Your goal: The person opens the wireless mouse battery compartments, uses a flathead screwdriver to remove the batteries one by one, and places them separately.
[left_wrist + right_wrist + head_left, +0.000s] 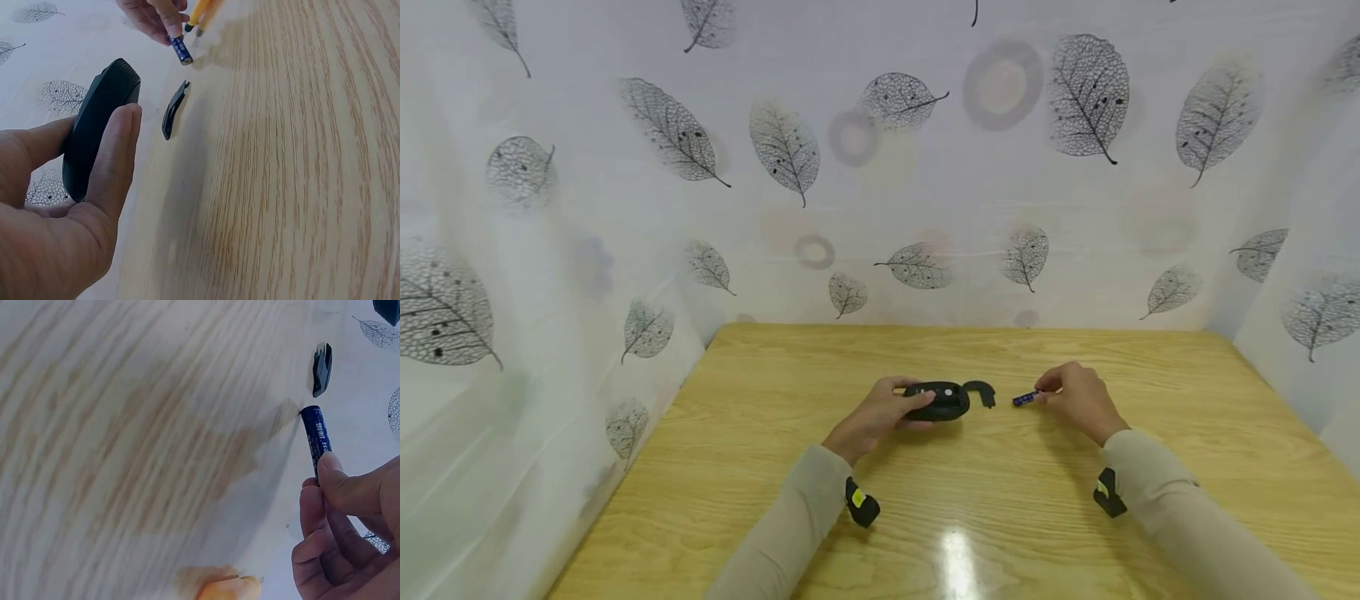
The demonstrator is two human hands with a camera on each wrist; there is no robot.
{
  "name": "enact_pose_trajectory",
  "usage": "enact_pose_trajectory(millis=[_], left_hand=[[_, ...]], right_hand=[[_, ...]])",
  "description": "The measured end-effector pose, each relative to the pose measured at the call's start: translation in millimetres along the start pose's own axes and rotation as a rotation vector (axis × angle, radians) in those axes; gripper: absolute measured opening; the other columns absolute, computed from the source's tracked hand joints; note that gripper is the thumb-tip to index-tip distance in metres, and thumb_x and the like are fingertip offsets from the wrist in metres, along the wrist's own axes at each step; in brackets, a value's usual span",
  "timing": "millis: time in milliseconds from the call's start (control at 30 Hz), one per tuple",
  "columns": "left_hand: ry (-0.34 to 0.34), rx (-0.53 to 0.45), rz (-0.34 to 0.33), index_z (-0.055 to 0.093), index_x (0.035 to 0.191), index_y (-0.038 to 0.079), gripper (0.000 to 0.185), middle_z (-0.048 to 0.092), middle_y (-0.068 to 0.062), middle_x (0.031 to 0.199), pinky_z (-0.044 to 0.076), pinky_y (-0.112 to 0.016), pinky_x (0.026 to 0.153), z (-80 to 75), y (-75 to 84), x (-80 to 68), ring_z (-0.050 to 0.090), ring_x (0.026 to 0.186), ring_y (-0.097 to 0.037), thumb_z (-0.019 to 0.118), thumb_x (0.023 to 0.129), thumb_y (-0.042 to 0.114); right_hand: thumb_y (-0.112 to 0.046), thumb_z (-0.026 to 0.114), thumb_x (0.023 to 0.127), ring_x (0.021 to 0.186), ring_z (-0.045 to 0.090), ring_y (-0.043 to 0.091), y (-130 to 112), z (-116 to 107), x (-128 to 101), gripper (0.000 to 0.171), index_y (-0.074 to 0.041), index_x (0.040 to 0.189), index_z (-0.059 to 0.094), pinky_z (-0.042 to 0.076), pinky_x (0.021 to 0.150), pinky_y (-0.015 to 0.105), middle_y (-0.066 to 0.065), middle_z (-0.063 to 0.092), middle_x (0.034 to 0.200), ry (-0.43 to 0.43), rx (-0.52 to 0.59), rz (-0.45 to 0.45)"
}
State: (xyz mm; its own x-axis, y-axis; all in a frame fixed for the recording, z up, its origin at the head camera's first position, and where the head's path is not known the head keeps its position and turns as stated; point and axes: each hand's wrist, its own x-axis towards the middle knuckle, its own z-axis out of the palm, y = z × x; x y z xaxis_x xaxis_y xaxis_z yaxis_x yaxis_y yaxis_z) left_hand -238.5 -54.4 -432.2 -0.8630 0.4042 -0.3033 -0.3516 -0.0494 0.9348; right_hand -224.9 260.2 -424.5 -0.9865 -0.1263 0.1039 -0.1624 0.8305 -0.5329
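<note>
Centrally on the pale wooden table (775,467), the left hand (880,412) grips a black, rounded plastic computer mouse (938,401), thumb on one side and fingers curled around the other. From the left wrist view the mouse (100,125) is seen edge-on, pressed between the thumb and the extended forefinger, so the hand is closed around it rather than spread.

Just beside the mouse, toward the right hand, lies a small black curved plastic cover piece (981,391), flat on the wood and apart from both hands; it shows as a thin dark sliver in the left wrist view (174,109) and as a short dark shape in the right wrist view (322,367).

The right hand (1078,398) pinches a small blue cylindrical battery (1025,399) between thumb and forefinger, with the remaining fingers curled beneath. The battery (315,437) carries white lettering and its free end points toward the cover piece, near it but not touching. Whether the battery rests on the table or is held just above it cannot be told.

Behind the table hangs a white curtain printed with grey leaves (790,150).
</note>
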Motion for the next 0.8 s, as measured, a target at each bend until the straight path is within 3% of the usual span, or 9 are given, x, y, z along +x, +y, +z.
enact_pose_trajectory(millis=[800], left_hand=[[-0.006,0.000,0.003,0.045,0.145,-0.006,0.052,0.052,-0.026,0.134,0.060,-0.036,0.086,-0.9,0.1,0.4,0.069,0.107,-0.033,0.066,0.100,0.011]], right_hand=[[0.000,0.076,0.087,0.090,0.068,0.042,7.8,1.6,5.3,0.006,0.003,0.092,0.078,0.057,0.075,0.057,0.022,0.072,0.097,-0.054,-0.124,-0.016]])
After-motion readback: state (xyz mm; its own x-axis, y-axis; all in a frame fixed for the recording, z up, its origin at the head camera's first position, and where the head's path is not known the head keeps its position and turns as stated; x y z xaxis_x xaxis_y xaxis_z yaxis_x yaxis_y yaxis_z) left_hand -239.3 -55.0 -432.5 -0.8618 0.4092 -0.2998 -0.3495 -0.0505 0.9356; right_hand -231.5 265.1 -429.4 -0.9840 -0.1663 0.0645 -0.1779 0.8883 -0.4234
